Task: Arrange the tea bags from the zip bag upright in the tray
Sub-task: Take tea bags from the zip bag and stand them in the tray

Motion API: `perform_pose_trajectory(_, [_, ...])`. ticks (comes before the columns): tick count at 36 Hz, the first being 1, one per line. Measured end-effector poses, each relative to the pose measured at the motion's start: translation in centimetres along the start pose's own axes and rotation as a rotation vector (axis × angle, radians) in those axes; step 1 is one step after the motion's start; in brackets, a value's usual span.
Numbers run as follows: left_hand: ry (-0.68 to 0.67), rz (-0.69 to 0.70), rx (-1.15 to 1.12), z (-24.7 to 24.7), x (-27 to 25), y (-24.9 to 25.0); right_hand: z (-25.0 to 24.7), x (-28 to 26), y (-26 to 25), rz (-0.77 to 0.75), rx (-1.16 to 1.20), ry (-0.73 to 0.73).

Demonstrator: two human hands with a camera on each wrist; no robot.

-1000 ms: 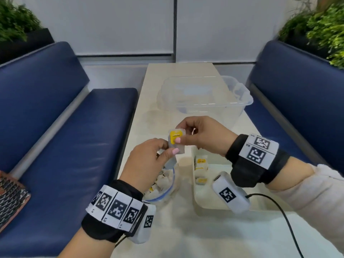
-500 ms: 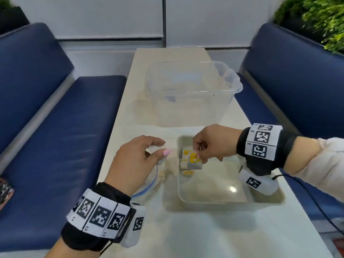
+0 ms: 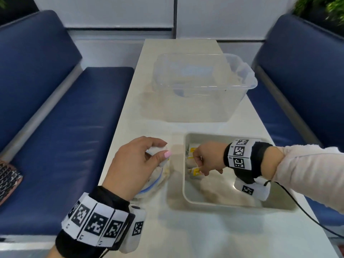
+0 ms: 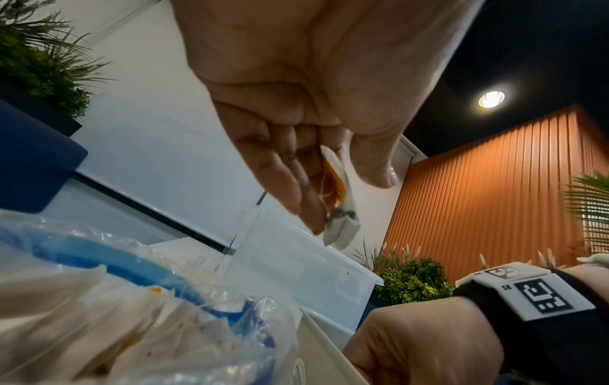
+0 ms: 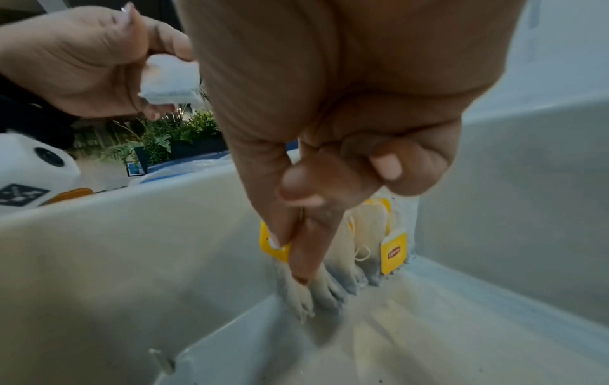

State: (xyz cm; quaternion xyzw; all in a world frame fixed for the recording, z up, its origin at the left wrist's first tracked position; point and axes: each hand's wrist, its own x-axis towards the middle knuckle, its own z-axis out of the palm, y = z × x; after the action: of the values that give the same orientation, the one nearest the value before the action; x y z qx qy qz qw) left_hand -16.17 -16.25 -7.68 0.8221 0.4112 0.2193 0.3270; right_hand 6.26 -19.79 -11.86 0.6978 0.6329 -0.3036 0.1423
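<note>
The zip bag (image 3: 154,181) lies on the table (image 3: 204,239) just left of the tray (image 3: 214,202), mouth open, more tea bags inside. The left hand (image 3: 137,164) hovers above it, thumb and fingers pinching one spare tea bag (image 4: 339,198) ready for handover. To the right, the right hand (image 3: 206,161) reaches into the near-left part of the tray, thumb and forefinger gripping the yellow tag end of the tea bag being set (image 5: 296,284), remaining fingers curled into the palm. Its lower edge touches, or nearly touches, the tray floor beside the standing row (image 5: 379,247) against the left wall

Procedure for the step in hand, as judged:
- Lower the tea bag until its bottom edge seats on the floor
- Lean it against the neighbouring tea bag in the row so it has support
- Release only when it stands; a soft paper pouch is likely to slump or topple the row if let go early
- Keep the spare tea bag clear of the tray until the right hand is free

View comparison: the head view shows the overall layout and the clear tub (image 3: 202,86) behind, but hides the fingertips. The left wrist view alone shows the tag and string of the spare tea bag. The right wrist view alone shows the contact at the tray floor and the upright row
</note>
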Motion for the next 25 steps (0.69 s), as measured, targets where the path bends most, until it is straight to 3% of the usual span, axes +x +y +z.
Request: perform_pose_trajectory(25, [-0.018, 0.016, -0.012, 0.8, 0.4, -0.1, 0.8, -0.3, 0.3, 0.032, -0.008, -0.016])
